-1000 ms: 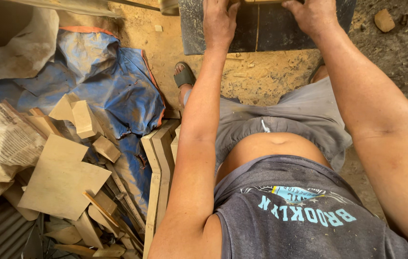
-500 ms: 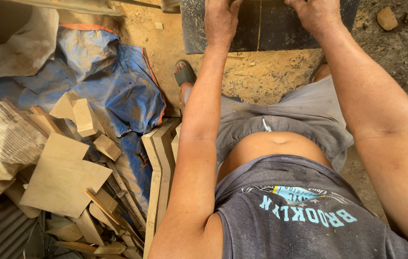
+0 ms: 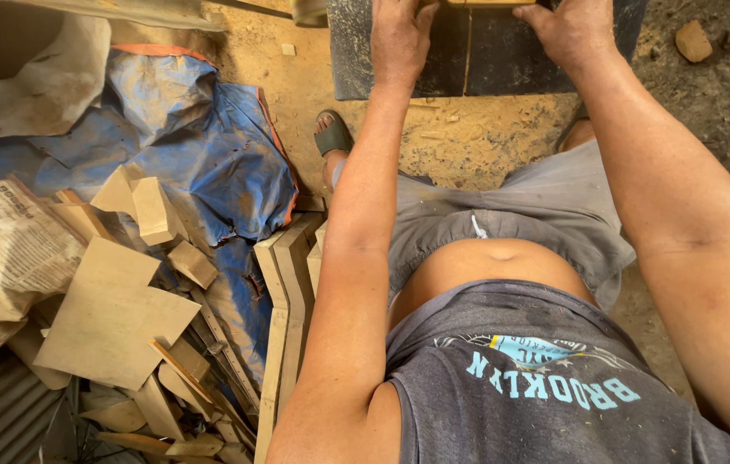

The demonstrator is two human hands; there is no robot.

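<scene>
We see our left hand (image 3: 399, 39) lying flat, fingers together and pointing away from us, pressed on the dark flat machine table (image 3: 365, 60) near the top of the view. Our right hand (image 3: 573, 33) curls its fingers over the near edge of a pale wooden piece (image 3: 489, 3) that lies on that table between the 2 hands; only a thin strip of this wood shows at the very top edge, light tan and straight-edged, the rest cut off by the frame. Whether the left hand also touches the wood we cannot tell. A thin pale line (image 3: 468, 51) runs down the dark table between the hands.

Below the table the ground is covered with yellowish sawdust (image 3: 468, 137), and our left foot in a dark sandal (image 3: 333, 137) stands on it. Beside our left leg, long pale wooden boards (image 3: 283, 318) stand on edge. Further to the left a crumpled blue tarpaulin (image 3: 185, 146) is spread out, with a heap of flat tan wood offcuts (image 3: 116, 318) on and near it, and a wrinkled pale sack (image 3: 4, 258) at the left edge. A brownish stone (image 3: 693, 39) lies on the dirt at the upper right.
</scene>
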